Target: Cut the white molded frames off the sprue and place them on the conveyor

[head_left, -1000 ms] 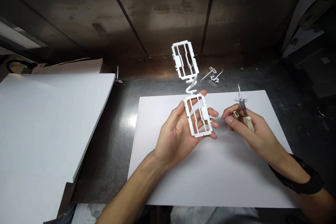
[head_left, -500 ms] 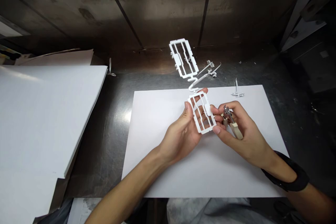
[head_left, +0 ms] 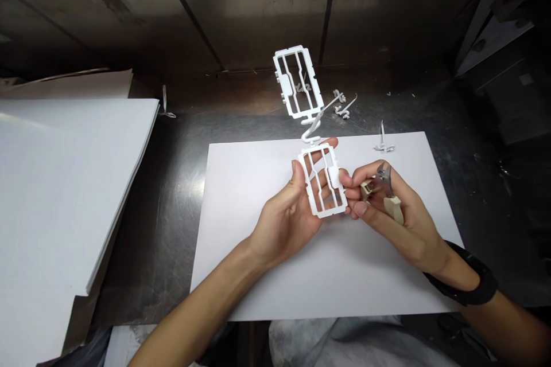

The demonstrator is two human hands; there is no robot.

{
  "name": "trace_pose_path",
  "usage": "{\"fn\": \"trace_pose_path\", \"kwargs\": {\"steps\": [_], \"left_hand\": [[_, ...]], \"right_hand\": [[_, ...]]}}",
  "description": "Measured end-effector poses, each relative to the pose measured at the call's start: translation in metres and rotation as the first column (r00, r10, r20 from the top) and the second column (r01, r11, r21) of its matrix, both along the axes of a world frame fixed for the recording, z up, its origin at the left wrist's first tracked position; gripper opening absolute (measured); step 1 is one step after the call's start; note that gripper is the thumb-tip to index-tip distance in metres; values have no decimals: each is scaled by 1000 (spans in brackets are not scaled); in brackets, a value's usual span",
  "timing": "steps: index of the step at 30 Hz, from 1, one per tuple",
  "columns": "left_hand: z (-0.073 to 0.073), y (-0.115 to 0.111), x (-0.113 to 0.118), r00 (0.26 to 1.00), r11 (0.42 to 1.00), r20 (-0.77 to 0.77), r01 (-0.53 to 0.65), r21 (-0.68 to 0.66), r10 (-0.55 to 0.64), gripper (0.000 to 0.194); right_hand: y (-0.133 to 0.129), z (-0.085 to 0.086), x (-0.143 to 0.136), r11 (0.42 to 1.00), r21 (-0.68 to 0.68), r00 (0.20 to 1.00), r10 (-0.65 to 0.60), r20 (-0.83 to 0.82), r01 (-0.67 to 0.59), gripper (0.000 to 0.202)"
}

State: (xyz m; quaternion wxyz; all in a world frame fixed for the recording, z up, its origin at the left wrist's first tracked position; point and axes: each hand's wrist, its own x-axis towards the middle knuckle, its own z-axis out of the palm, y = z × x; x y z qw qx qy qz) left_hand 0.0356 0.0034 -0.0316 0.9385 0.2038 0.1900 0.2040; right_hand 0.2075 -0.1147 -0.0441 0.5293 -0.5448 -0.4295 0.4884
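hands: two;
white plastic frames: two, joined;
cutters: one;
cut-off sprue bits: three;
paper sheet: one;

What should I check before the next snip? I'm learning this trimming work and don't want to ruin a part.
1. Frame held firmly: ok. The left hand cradles the lower white frame, thumb on one edge, fingers behind.
2. Cutters gripped: ok. The right hand holds the beige-handled cutters.
3. Blades on the joint: cannot tell; the tips sit beside the frame's right edge, partly hidden by fingers.
4. Fingers out of the blades' way: cannot tell; right fingertips touch the frame close by.
5. Upper frame free: ok, it hangs in the air by the curly runner.
6. Paper sheet underneath: ok; a cut scrap lies at its far edge.
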Motion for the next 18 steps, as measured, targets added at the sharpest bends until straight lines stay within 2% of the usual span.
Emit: {"fn": "trace_pose_path", "kwargs": {"steps": [4, 7, 12, 18], "left_hand": [[1, -1, -2, 1000, 1000, -14, -5, 23, 6, 56], [3, -2, -2, 999, 999, -19, -33, 5, 33, 53], [4, -2, 0, 999, 996, -3, -38, -75, 38, 53], [2, -1, -1, 999, 995, 53, 0, -104, 6, 53]], "right_hand": [[-1, -2, 1, 994, 61, 994, -92, 57, 89, 5], [-1, -2, 1, 993, 65, 990, -100, 95, 94, 6], [0, 2, 0, 998, 43, 999, -49, -12, 49, 11], [-1, 3, 2, 999, 0, 994, -33, -104, 34, 16]]}}
